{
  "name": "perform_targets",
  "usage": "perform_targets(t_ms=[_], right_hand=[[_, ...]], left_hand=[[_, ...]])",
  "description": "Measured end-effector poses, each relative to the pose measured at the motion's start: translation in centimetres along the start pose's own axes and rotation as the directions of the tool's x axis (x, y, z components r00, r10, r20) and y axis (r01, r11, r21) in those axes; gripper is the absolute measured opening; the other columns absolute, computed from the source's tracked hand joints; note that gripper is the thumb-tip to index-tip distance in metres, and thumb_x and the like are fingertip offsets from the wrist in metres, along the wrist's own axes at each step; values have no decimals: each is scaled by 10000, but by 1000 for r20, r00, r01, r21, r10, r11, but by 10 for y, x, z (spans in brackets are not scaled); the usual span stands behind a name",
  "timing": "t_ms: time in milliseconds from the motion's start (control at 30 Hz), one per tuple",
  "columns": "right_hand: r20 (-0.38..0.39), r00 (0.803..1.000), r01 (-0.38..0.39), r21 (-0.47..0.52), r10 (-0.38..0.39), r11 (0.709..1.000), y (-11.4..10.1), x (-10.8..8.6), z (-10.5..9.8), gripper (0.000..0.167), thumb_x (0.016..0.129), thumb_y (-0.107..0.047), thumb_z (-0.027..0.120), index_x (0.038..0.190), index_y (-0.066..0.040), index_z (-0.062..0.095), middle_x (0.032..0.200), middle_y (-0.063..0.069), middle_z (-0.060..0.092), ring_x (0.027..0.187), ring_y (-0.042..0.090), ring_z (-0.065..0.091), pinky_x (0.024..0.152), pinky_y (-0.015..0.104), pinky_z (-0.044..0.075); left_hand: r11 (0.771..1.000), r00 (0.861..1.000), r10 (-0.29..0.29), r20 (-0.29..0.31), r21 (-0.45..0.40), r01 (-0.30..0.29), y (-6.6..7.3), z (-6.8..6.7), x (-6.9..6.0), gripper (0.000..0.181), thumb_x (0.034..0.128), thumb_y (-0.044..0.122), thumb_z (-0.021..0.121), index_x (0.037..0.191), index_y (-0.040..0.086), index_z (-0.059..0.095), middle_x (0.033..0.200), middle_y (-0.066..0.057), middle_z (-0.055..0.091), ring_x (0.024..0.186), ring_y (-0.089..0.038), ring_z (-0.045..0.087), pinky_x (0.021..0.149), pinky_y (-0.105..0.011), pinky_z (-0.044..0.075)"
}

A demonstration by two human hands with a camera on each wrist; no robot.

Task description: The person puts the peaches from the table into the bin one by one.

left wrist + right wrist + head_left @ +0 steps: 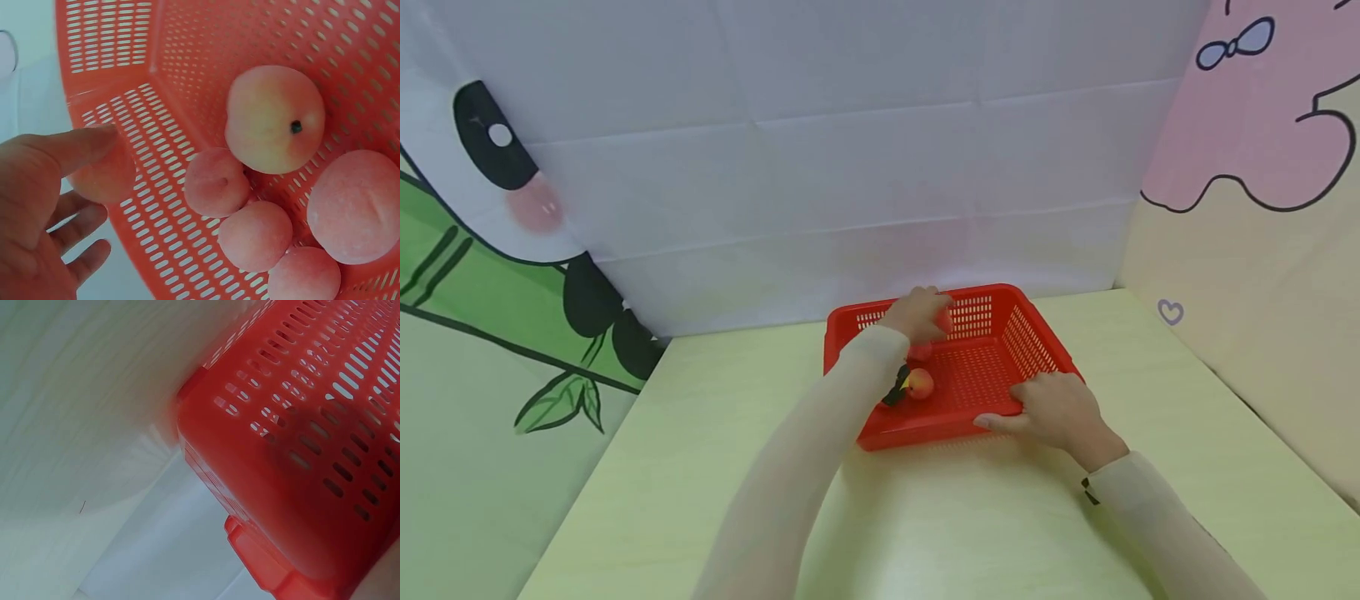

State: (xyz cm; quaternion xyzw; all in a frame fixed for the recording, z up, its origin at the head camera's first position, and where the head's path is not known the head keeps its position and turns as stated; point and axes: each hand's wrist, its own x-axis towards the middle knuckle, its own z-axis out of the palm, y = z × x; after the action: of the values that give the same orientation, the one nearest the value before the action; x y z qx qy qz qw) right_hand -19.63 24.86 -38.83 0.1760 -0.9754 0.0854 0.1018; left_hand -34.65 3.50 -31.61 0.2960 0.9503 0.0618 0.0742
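A red plastic basket [925, 432] with slotted walls stands on the table. My left hand [917, 317] reaches over its left side and holds a peach [106, 172] between thumb and fingers, near the slotted wall. Several pink peaches [256, 236] lie in the basket in the left wrist view. Beside them is a larger yellow-and-red fruit [272, 119] with a dark stem spot, like an apple. My right hand [1056, 408] grips the basket's near right rim, thumb outside and fingers over the edge. Only a sliver of that hand shows in the right wrist view.
The pale table [737, 417] spreads around the basket. A white cloth backdrop [850, 183] rises close behind it. A printed cartoon panel [475, 350] flanks the left side, and a cream panel [1255, 292] the right. A dark leaf [895, 389] shows by my left sleeve.
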Motion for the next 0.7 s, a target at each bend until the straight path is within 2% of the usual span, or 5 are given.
perform_targets(t_ms=[133, 267, 400, 567, 700], right_hand=[[-4, 1000, -1, 8, 1, 1000, 0, 0, 0, 645, 879, -710, 717, 594, -213, 419, 528, -92, 298, 508, 70, 316, 528, 293, 303], [-12, 1000, 6, 19, -5, 1000, -1, 0, 1, 655, 875, -709, 722, 589, -214, 403, 533, -100, 279, 514, 63, 287, 522, 287, 279], [-16, 1000, 10, 15, -10, 1000, 0, -1, 2, 661, 873, -714, 719, 583, -214, 400, 534, -100, 274, 516, 63, 280, 518, 284, 267], [-22, 1000, 18, 3, -18, 1000, 1, 0, 3, 659, 873, -717, 715, 584, -213, 405, 531, -95, 284, 513, 66, 294, 519, 282, 271], [-25, 999, 24, -5, -24, 1000, 1, 0, 2, 652, 879, -718, 708, 588, -210, 421, 526, -90, 303, 508, 70, 317, 520, 282, 287]], left_hand=[[996, 1000, 10, -2, 89, -9, 5, 4, 1, 544, 1045, 263, 720, 1553, 189, 538, 1413, -6, 670, 1322, -214, 606, 1131, -382, 482], [999, 998, -48, 47, 0, 48, 7, 10, 0, 499, 1075, 249, 670, 1552, 214, 525, 1410, 10, 664, 1198, -178, 635, 1053, -362, 528], [988, 992, -67, 105, -133, 81, 8, 14, 1, 501, 1088, 180, 636, 1574, 196, 516, 1470, -11, 613, 1249, -180, 598, 1052, -366, 529], [988, 993, -26, 113, -146, 42, 8, 18, 6, 505, 1082, 96, 621, 1577, 130, 524, 1561, -55, 546, 1422, -204, 523, 1112, -367, 494], [991, 992, -11, 126, -133, 27, 8, 20, 8, 472, 1083, 90, 613, 1550, 104, 553, 1539, -78, 546, 1358, -204, 545, 1075, -357, 511]])
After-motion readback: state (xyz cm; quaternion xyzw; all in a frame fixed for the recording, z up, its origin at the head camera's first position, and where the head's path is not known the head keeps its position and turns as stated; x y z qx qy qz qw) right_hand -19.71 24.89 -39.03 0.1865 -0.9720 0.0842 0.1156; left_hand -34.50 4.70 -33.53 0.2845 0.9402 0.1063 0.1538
